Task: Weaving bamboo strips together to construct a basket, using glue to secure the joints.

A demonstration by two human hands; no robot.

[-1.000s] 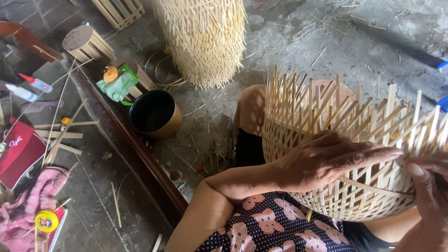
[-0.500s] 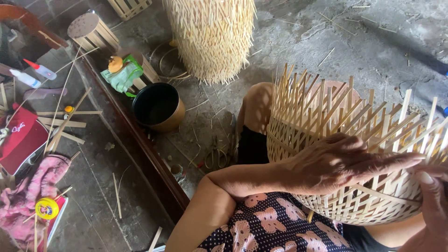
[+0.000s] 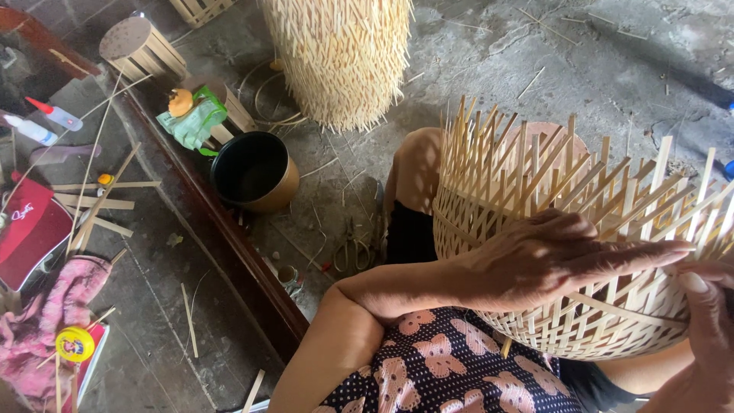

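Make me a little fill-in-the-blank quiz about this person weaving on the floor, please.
1. The left hand lies flat on a half-woven bamboo ____.
2. The dark round pot on the floor stands ____, its mouth facing up.
3. The scissors lie on the ____ beside the person's knee.
4. The right hand touches the weaving at its ____ edge in the picture.

Missing words: basket; upright; floor; right

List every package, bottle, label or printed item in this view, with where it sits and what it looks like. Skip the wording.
White squeeze bottle with red pointed cap: far left, lying tilted on the dark boards.
Second white squeeze bottle: just below it, lying flat.
Red flat item with white print: left edge, under bamboo strips.
Round yellow lid with blue-and-red label: lower left, beside pink cloth.
Green crumpled packet: by the black pot, under an orange cap.
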